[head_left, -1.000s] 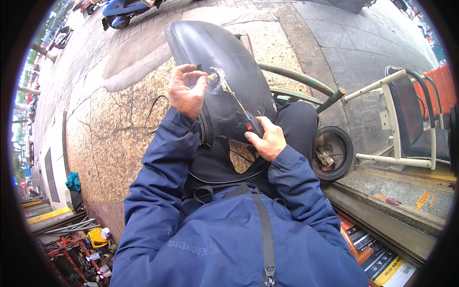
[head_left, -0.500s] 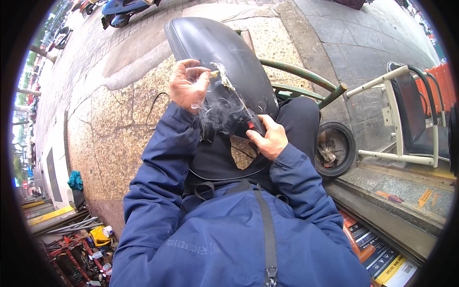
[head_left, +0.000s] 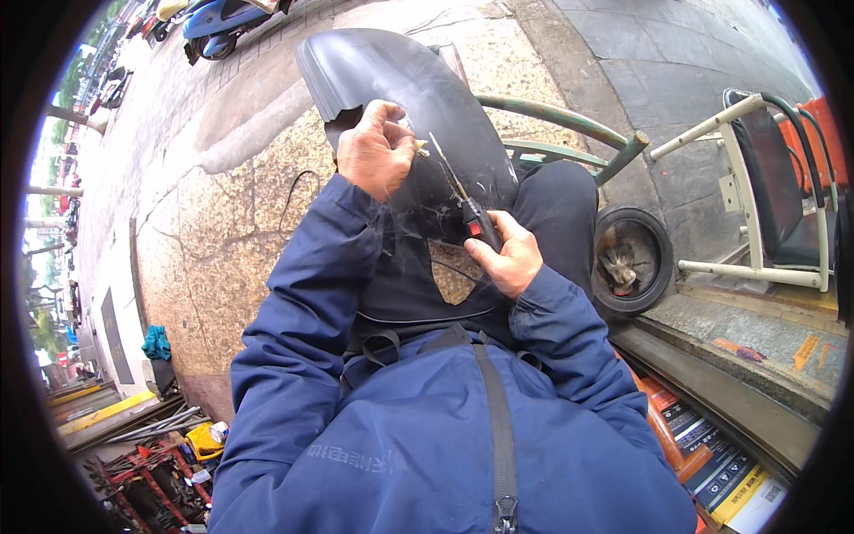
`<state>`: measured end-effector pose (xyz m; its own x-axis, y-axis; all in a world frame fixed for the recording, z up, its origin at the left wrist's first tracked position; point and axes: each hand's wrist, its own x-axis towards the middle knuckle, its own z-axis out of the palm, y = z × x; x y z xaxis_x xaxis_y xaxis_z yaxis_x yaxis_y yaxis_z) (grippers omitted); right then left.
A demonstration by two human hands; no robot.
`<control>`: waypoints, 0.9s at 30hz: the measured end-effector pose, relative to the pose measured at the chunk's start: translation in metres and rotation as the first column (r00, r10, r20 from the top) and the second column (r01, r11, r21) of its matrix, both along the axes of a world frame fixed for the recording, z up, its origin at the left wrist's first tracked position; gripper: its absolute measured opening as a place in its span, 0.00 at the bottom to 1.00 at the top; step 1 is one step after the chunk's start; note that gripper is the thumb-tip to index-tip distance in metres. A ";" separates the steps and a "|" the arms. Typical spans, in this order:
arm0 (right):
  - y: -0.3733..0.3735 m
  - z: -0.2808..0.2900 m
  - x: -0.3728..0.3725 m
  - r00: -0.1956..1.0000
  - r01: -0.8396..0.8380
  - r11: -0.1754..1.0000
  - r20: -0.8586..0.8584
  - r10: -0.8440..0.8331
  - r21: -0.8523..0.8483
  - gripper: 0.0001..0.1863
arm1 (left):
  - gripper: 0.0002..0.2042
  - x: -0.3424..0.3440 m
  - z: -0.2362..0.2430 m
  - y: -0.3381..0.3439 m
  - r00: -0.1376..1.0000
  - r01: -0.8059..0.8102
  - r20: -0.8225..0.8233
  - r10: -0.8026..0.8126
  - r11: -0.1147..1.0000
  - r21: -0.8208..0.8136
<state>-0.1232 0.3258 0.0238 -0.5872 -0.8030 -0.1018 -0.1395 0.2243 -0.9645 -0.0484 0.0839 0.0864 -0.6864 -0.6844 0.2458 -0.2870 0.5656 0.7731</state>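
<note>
A black curved plastic panel (head_left: pixel 400 67) lies across my lap, with whitish scuffs near its middle. My left hand (head_left: pixel 378 151) pinches a small pale yellowish piece (head_left: pixel 421 146) over the panel's left part. Gripped in my right hand (head_left: pixel 507 260) is a hot tool (head_left: pixel 477 222) with a black handle, red switch and long thin metal tip, angled up the panel toward my left fingertips. Whether the tip touches the panel or the pale piece is hard to tell. Faint wisps hang around the middle of the panel.
A green tube frame (head_left: pixel 560 120) stands behind the panel. At right are a tire (head_left: pixel 658 258) with something crumpled inside and a metal-framed chair (head_left: pixel 783 214). Red clutter and tools (head_left: pixel 151 481) lie at lower left, a printed box (head_left: pixel 738 489) at lower right, parked scooters (head_left: pixel 213 31) beyond.
My left hand has moved slightly right. The smoke that rose thickly half a second ago is much thinner, and the pale, frayed patch along the tool's tip looks less bulky.
</note>
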 end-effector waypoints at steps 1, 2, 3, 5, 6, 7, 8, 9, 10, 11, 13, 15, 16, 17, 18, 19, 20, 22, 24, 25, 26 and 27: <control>0.001 0.000 0.001 1.000 -0.003 1.000 0.003 0.003 0.010 0.25 | 0.13 -0.001 0.000 0.001 0.999 -0.010 0.035 0.011 1.000 -0.017; 0.001 0.000 0.001 1.000 -0.002 1.000 0.009 0.002 -0.002 0.25 | 0.13 -0.001 0.000 0.001 0.997 -0.018 0.068 0.020 0.999 -0.037; 0.001 0.001 0.001 1.000 -0.001 1.000 0.016 0.001 -0.011 0.26 | 0.13 -0.002 -0.001 0.002 0.996 -0.020 0.091 0.026 0.998 -0.065; 0.002 0.002 0.002 1.000 -0.009 1.000 0.022 0.010 -0.013 0.25 | 0.13 -0.003 -0.001 0.002 0.993 -0.036 0.112 0.047 0.994 -0.103; 0.002 0.002 0.001 1.000 -0.019 1.000 0.021 0.020 -0.007 0.25 | 0.13 -0.004 -0.001 0.002 0.990 -0.047 0.129 0.063 0.991 -0.122; 0.002 0.002 0.001 0.999 -0.029 1.000 0.019 0.029 0.000 0.25 | 0.13 -0.004 -0.001 0.002 0.990 -0.040 0.127 0.059 0.988 -0.148; 0.002 0.003 0.001 0.999 -0.033 0.999 0.008 0.033 0.002 0.25 | 0.13 -0.004 -0.001 0.003 0.989 -0.039 0.136 0.062 0.984 -0.172; 0.001 0.003 0.001 0.999 -0.037 0.999 -0.003 0.037 0.005 0.25 | 0.13 -0.003 0.000 0.003 0.987 -0.037 0.144 0.066 0.980 -0.195; 0.000 0.004 0.001 0.999 -0.041 0.999 -0.014 0.041 0.007 0.25 | 0.13 -0.002 0.001 0.004 0.985 -0.034 0.157 0.069 0.976 -0.216; -0.001 0.004 0.001 0.999 -0.049 0.999 0.001 0.048 0.023 0.25 | 0.13 -0.001 0.002 0.004 0.983 -0.028 0.171 0.070 0.971 -0.236; 0.000 0.005 0.000 0.998 -0.063 0.996 0.031 0.061 0.056 0.24 | 0.13 0.000 0.004 0.004 0.976 -0.026 0.200 0.081 0.965 -0.262; -0.001 0.006 0.000 0.998 -0.052 0.998 0.020 0.051 0.034 0.24 | 0.13 0.001 0.006 0.003 0.970 -0.034 0.221 0.101 0.957 -0.288; -0.001 0.006 0.000 0.999 -0.049 0.999 0.014 0.048 0.022 0.24 | 0.13 0.001 0.005 0.003 0.972 -0.064 0.207 0.108 0.976 -0.207; -0.001 0.006 0.000 0.999 -0.039 0.999 0.016 0.039 -0.002 0.24 | 0.13 0.000 0.004 0.004 0.977 -0.090 0.182 0.115 0.987 -0.136; -0.001 0.005 0.001 0.999 -0.028 0.999 0.017 0.029 -0.025 0.24 | 0.12 -0.001 0.003 0.005 0.980 -0.116 0.158 0.124 0.991 -0.062; 0.000 0.005 0.001 1.000 -0.018 0.999 0.024 0.019 -0.039 0.24 | 0.12 -0.004 0.002 0.005 0.984 -0.126 0.120 0.129 0.992 -0.033; 0.000 0.005 0.001 1.000 -0.009 0.999 0.017 0.010 -0.050 0.24 | 0.12 -0.006 0.001 0.005 0.987 -0.137 0.083 0.136 0.991 -0.002; 0.000 0.004 0.001 1.000 0.009 0.998 0.015 -0.008 -0.057 0.24 | 0.13 -0.007 0.001 0.008 0.984 -0.154 0.088 0.157 0.987 -0.035; 0.000 0.004 0.000 1.000 -0.013 0.999 0.008 0.014 -0.035 0.24 | 0.14 -0.006 0.001 0.012 0.972 -0.147 0.158 0.175 0.974 -0.173; 0.000 0.004 0.000 1.000 -0.023 0.999 0.006 0.023 -0.022 0.24 | 0.14 -0.005 0.001 0.013 0.959 -0.141 0.216 0.183 0.970 -0.197; 0.000 0.003 0.000 1.000 -0.025 1.000 -0.003 0.025 -0.008 0.24 | 0.13 -0.004 0.001 0.014 0.945 -0.138 0.263 0.196 0.965 -0.225; 0.000 0.003 0.000 1.000 -0.029 1.000 -0.012 0.029 0.005 0.24 | 0.13 -0.003 0.002 0.015 0.935 -0.125 0.291 0.203 0.957 -0.263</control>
